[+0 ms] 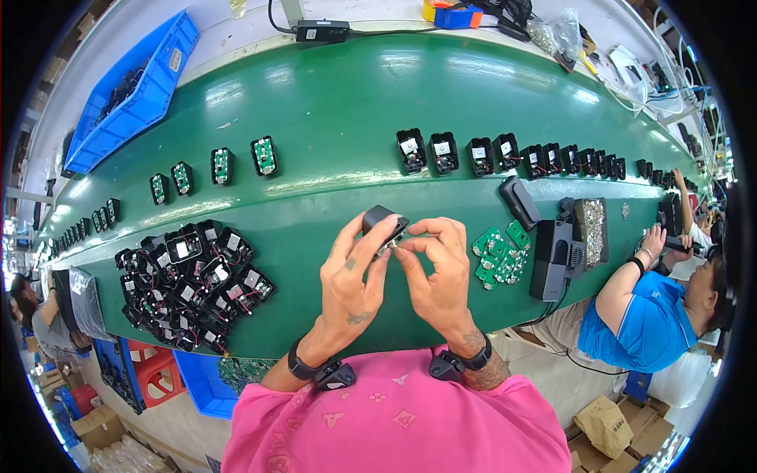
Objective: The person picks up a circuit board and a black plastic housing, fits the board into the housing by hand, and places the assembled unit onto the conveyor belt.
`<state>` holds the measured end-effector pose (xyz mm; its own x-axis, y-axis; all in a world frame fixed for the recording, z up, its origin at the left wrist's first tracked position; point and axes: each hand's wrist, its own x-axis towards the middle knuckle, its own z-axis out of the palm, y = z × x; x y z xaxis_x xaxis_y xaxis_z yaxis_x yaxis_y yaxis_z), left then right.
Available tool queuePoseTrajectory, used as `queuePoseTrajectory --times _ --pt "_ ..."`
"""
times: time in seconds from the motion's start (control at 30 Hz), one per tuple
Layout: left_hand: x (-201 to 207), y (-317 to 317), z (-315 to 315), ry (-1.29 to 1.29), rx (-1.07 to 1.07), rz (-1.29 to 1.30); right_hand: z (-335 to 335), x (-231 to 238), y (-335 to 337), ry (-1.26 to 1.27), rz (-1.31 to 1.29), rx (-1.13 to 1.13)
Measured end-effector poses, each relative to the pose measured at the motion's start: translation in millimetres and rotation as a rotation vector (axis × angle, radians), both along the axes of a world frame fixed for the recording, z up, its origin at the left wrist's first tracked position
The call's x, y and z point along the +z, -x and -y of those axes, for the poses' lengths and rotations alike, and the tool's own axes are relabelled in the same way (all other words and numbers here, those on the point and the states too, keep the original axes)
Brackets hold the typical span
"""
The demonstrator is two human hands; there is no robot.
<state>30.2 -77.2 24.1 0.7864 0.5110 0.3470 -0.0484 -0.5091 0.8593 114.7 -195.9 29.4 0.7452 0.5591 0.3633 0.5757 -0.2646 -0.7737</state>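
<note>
My left hand (355, 264) holds a small black plastic housing (378, 217) above the near part of the green bench, tilted, its open side toward my right hand. My right hand (435, 272) has its thumb and index finger pinched at the housing's edge, where a small pale bit shows; what exactly is between the fingertips is too small to tell. To the left lies a heap of black housings (189, 290) with red and black wires. Loose green circuit boards (500, 257) are scattered to the right of my hands.
Housings with green boards (263, 156) stand in a row at far left; others with white parts (412, 150) continue rightward. A grey device (552, 260) stands beside a tray of small metal parts (591, 229). A blue bin (134, 94) sits back left. A person in blue (646, 323) works at right.
</note>
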Motion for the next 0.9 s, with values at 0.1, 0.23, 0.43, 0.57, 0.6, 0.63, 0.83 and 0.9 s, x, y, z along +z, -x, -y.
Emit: queuePoseTrajectory --times 0.1,0.23,0.43,0.57,0.6,0.63,0.83,0.9 --pt "1.0 -1.3 2.9 -0.16 0.031 0.014 -0.9 -1.4 1.8 0.022 -0.022 -0.008" --pt "-9.3 -1.3 6.8 -0.185 0.061 0.019 -3.1 -2.7 3.7 0.032 -0.049 -0.032" --pt "-13.3 -2.9 6.9 -0.223 0.065 0.086 -0.8 2.1 2.0 0.056 -0.164 -0.03" --pt "-12.7 -2.4 4.3 -0.204 0.075 0.073 -3.2 -2.1 2.2 0.061 -0.165 -0.027" --pt "-11.7 -1.5 2.9 -0.16 0.079 0.059 -2.7 -2.0 1.7 0.06 -0.164 -0.026" --pt "-13.5 0.0 2.5 -0.161 0.08 0.06 -1.0 -1.3 1.0 0.054 -0.222 -0.015" --pt "-13.2 4.1 3.2 0.128 0.093 0.047 4.0 1.1 0.7 -0.005 -0.373 0.059" --pt "-11.3 3.2 2.1 0.164 0.093 0.054 5.1 -0.4 0.2 0.003 -0.365 0.07"
